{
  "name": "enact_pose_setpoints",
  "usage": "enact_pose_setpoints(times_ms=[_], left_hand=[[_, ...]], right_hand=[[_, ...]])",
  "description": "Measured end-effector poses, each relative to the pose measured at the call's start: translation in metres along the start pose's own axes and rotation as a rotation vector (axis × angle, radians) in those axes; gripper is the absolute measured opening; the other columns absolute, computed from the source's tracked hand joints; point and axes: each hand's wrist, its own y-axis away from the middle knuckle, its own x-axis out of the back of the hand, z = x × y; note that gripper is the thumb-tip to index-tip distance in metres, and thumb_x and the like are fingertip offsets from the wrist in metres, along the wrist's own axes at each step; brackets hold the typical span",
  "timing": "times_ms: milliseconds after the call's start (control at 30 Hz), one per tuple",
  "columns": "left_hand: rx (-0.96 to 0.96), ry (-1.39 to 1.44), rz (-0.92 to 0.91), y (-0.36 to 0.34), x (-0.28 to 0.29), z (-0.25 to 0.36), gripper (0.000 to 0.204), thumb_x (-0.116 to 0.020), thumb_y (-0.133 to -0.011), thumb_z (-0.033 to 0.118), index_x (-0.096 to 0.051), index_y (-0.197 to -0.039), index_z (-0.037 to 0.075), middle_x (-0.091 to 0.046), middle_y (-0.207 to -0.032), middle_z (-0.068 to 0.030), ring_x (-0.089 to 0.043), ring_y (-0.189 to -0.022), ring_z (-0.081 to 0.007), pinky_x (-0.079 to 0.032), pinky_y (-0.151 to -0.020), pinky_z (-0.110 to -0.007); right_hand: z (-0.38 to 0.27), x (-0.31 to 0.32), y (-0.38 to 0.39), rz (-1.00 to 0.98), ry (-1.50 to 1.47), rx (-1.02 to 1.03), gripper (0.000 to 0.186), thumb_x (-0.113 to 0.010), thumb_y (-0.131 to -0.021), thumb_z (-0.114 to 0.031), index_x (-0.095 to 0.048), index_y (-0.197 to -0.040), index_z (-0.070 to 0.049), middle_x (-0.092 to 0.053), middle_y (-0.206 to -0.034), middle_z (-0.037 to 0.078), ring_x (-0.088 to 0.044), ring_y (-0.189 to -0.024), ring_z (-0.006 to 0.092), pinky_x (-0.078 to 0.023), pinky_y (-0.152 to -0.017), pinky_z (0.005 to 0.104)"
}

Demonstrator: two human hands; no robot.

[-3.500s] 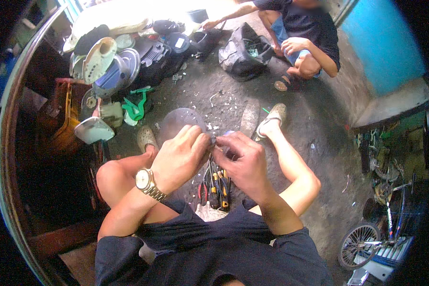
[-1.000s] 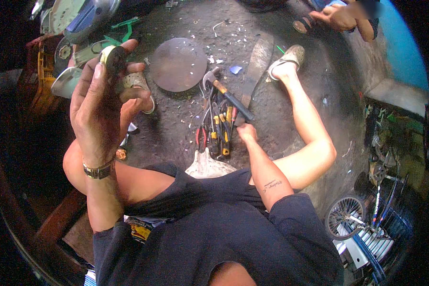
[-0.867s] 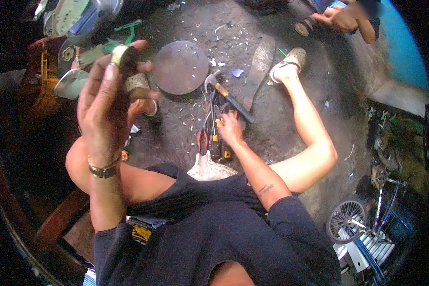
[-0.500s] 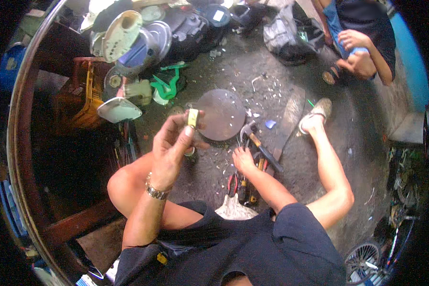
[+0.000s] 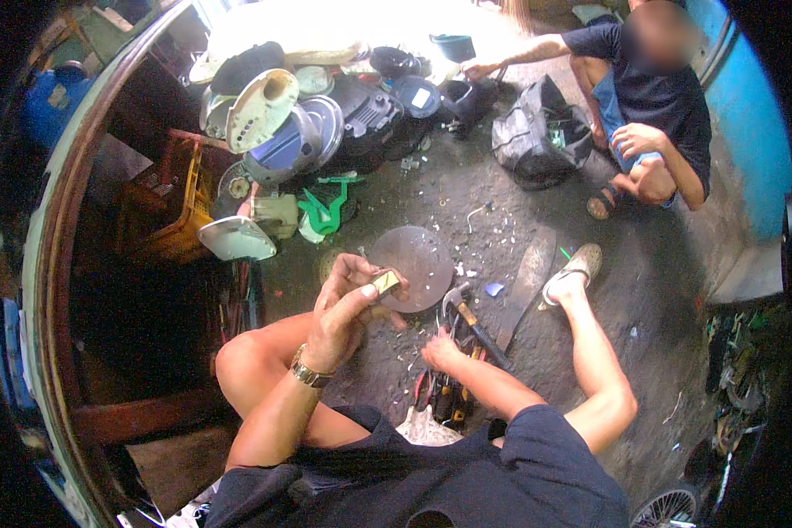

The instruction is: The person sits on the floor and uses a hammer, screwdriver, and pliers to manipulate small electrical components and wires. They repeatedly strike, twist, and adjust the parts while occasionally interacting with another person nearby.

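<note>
My left hand (image 5: 341,315), raised over my bent knee, pinches a small yellow-and-black block (image 5: 385,282) between thumb and fingers. Behind it on the ground lies a round grey disc (image 5: 422,260). Low among the tools in front of me is my right hand (image 5: 444,354), its fingers curled; what they hold is hidden. Just beyond it rests a claw hammer (image 5: 480,330) with a dark grip. Red-handled pliers (image 5: 423,387) and several tools with yellow-and-black handles (image 5: 449,398) lie closer to my body, beside a whitish cloth-like thing (image 5: 427,429).
A long flat blade-like strip (image 5: 530,282) lies near my right shoe. White scraps litter the floor. Plastic covers and lids (image 5: 264,110) are heaped at the back left, near a yellow crate (image 5: 189,198). A grey bag (image 5: 541,136) stands before a crouching person (image 5: 669,132).
The view has tilted upward, showing more of the other person and the pile. The block in my left hand has turned from upright to slanting. My right hand stays among the tools.
</note>
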Motion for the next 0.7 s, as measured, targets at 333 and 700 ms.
enact_pose_setpoints(times_ms=[333,700], left_hand=[[0.109,0.386,0.033,-0.006,-0.004,-0.001,0.045,-0.041,-0.1,0.049,-0.058,-0.109,0.008,-0.056,-0.088,-0.0059,-0.058,-0.09,-0.0224,-0.052,-0.073,-0.044],[0.131,0.097,0.409,0.003,-0.007,0.006,0.047,-0.04,-0.102,0.053,-0.06,-0.108,0.01,-0.049,-0.069,-0.0005,-0.052,-0.061,-0.0154,-0.047,-0.058,-0.032]], right_hand=[[-0.032,-0.005,0.03,0.176,0.042,-0.153,0.065,-0.054,-0.089,-0.058,-0.063,-0.124,-0.005,-0.058,-0.127,0.012,-0.049,-0.126,0.0335,-0.021,-0.108,0.0708],[-0.016,-0.048,0.063,0.25,0.047,-0.034,0.054,-0.067,-0.083,-0.042,-0.061,-0.125,-0.009,-0.053,-0.133,0.01,-0.042,-0.136,0.0314,-0.022,-0.111,0.069]])
